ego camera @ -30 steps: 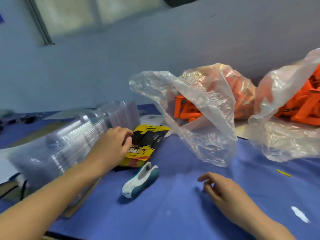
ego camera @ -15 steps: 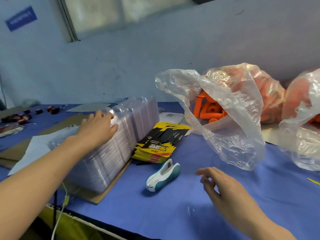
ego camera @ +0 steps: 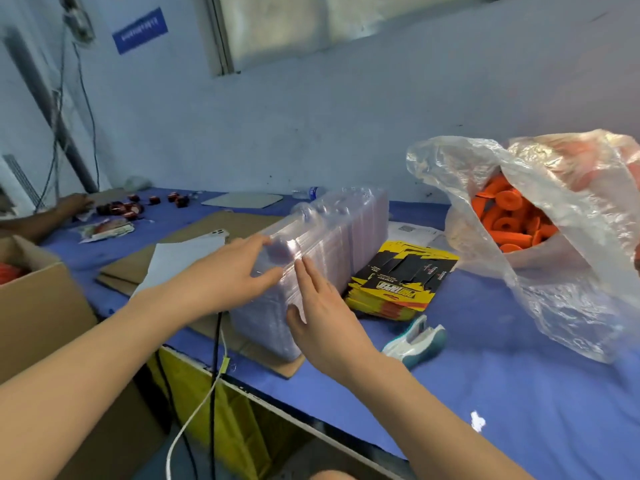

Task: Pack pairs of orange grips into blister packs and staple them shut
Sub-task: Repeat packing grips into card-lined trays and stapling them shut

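Head view: left hand clamps the blurry blister packs, right hand fingers straight against them.

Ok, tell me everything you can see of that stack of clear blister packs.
The stack of blister packs is a long row of nested, clear, glossy plastic shells on edge, with moulded bumps along the top. It lies on a cardboard sheet, beside the yellow cards. The left hand grips its near end; the right hand lays straight fingers on its side.
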Demonstrator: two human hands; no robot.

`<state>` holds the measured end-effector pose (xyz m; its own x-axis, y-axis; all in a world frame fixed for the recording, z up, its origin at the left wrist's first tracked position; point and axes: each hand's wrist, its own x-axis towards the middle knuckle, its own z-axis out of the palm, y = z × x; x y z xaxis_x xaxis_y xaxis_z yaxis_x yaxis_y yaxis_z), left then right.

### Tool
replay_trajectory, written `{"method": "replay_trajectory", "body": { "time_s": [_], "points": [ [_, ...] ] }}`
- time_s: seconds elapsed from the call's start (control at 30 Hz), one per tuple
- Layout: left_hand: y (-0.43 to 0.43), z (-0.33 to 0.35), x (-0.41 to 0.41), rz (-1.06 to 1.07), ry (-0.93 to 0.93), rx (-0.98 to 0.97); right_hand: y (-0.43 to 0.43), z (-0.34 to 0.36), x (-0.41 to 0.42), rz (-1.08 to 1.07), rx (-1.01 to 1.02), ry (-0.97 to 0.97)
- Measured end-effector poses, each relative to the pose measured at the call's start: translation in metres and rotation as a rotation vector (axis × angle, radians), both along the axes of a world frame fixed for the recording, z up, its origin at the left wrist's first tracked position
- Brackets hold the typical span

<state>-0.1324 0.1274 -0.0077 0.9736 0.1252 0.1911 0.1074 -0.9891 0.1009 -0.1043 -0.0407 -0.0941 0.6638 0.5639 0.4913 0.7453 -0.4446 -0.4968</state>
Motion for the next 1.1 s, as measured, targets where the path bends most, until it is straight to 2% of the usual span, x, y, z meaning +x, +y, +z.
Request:
{"method": "replay_trajectory", "body": {
  "time_s": [0.17, 0.3, 0.47, 1.1],
  "points": [
    [0.007, -0.002, -0.008, -0.138, -0.078, 0.089, 0.019, -0.014, 0.001, -0.008, 0.042, 0.040],
    [0.007, -0.001, -0.006, -0.233, -0.165, 0.135, 0.018, -0.022, -0.001, -0.014, 0.030, -0.006],
    [0.014, -0.005, -0.005, -0.257, -0.072, 0.164, 0.018, -0.022, -0.004, -0.037, 0.010, -0.027],
    [0.018, -0.007, -0.003, -0.297, -0.104, 0.158, 0.022, -0.028, -0.012, -0.069, -0.031, -0.016]
  ]
}}
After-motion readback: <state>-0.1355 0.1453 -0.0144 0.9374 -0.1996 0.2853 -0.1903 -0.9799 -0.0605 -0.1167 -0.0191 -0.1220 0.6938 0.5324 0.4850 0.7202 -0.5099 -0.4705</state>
